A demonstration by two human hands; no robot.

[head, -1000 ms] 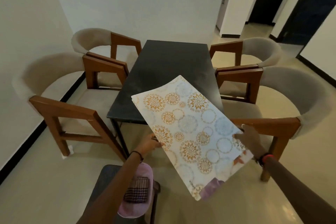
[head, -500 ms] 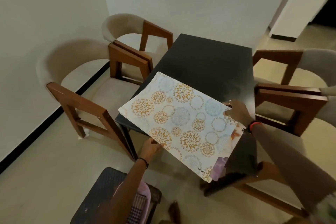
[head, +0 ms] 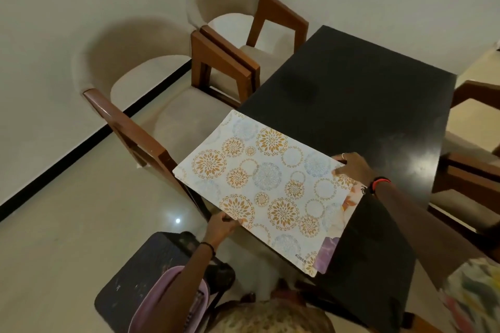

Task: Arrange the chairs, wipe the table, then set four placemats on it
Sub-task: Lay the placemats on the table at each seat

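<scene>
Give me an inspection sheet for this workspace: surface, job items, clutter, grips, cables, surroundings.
Surface: black table, glossy, with light glare.
Job's things: patterned placemat overhanging the table's near-left corner; purple sheet peeks from beneath. Near-left chair and far-left chair drawn up; right chair part-seen.
Clutter: stool carrying a pink tub.
Grips: left hand pinches the mat's near edge; right hand holds its far-right edge.
Cables: nothing seen.
Surroundings: white walls, pale floor.

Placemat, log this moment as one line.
stage: placing mat | floral placemat: over near left corner of black table, overhanging | left hand: grips near edge | right hand: holds far edge | laid mats: none visible
</scene>
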